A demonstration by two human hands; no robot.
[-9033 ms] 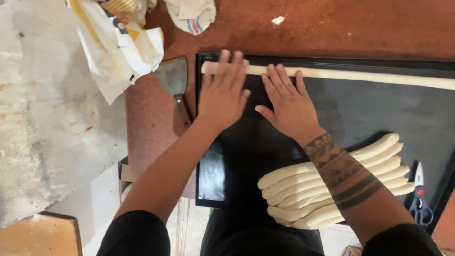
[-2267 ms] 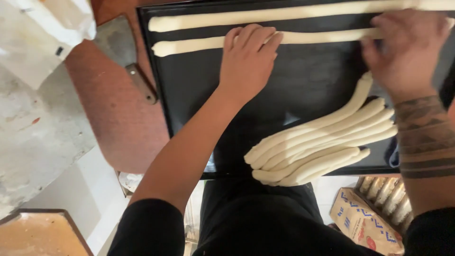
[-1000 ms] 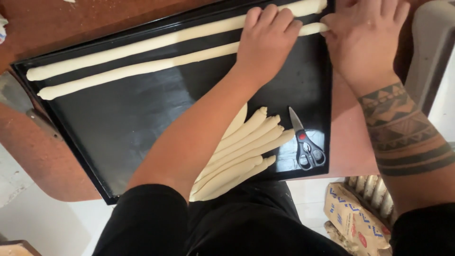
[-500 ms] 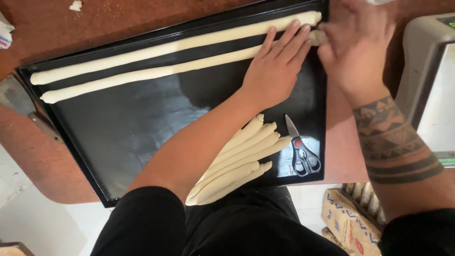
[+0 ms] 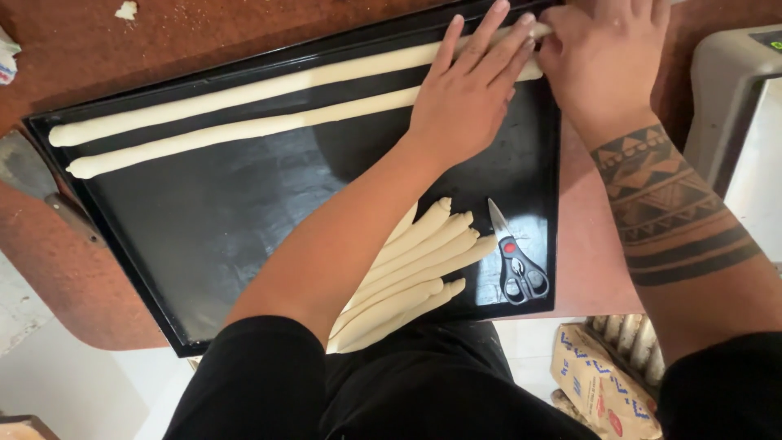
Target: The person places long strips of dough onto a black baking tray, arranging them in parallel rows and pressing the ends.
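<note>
A black baking tray lies on a reddish-brown table. Two long pale dough ropes run across its far side: the upper dough rope and the lower dough rope. My left hand lies flat, fingers spread, over the right end of both ropes. My right hand rests at the tray's far right corner, its fingers touching the rope ends. A pile of several shorter dough sticks lies on the tray's near edge, partly hidden by my left forearm. Black-handled scissors lie shut beside the pile.
A grey machine stands at the right edge. A metal scraper lies at the left of the tray. A paper bag with wrapped items sits below the table on the right. A scrap of dough lies far left.
The view has shifted along the tray toward its right end. My left hand slid slightly right over the ropes, and my right hand stays at the rope ends by the corner.
</note>
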